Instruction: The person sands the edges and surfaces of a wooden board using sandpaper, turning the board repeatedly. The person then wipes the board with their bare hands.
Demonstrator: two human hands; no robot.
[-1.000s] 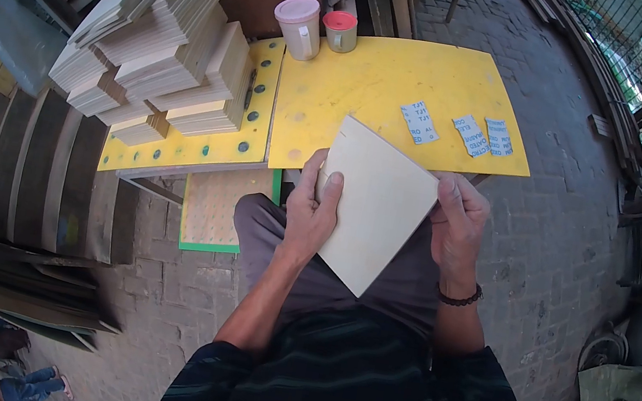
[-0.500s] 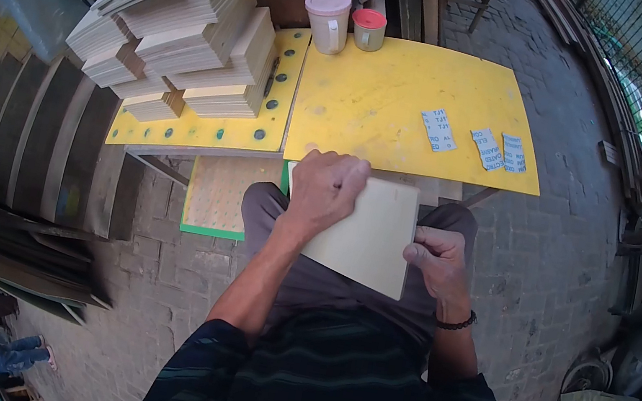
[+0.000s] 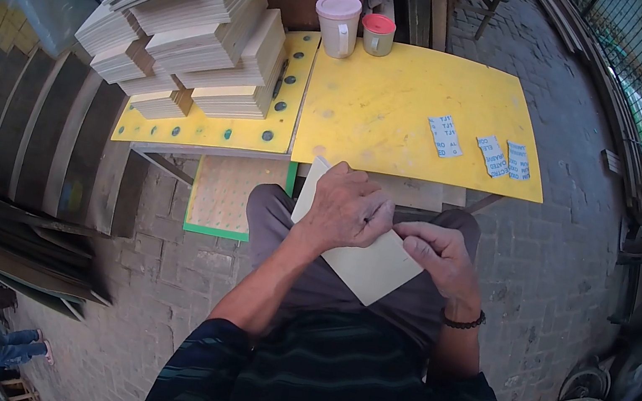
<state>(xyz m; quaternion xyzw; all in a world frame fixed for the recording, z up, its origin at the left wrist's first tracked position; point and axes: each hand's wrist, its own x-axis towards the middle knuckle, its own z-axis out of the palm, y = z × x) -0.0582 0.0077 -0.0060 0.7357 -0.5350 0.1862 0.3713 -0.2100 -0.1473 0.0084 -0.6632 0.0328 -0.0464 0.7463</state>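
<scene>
A thin pale wooden board point(image 3: 374, 271) rests over my lap, turned so one corner points towards me. My left hand point(image 3: 349, 209) is closed in a fist over the board's far side; whatever its fingers hold is hidden beneath them. My right hand point(image 3: 444, 261) grips the board's right edge between thumb and fingers, close beside the left. Beyond the hands, on the yellow table point(image 3: 384, 126), lie pieces of sandpaper with blue print on their backs, one sandpaper piece point(image 3: 445, 136) apart from a sandpaper pair point(image 3: 504, 159) further right.
Stacked thin boards point(image 3: 204, 36) rise on the table's left part. A lidded pink mug point(image 3: 337, 26) and a smaller red-lidded mug point(image 3: 377, 36) stand at the back edge. A green-edged panel point(image 3: 232, 198) sits below the table. Another person point(image 3: 7, 348) is at lower left.
The board has been turned, so a corner rather than its near edge faces me. My left hand has moved right and slightly nearer, closer to my right hand.
</scene>
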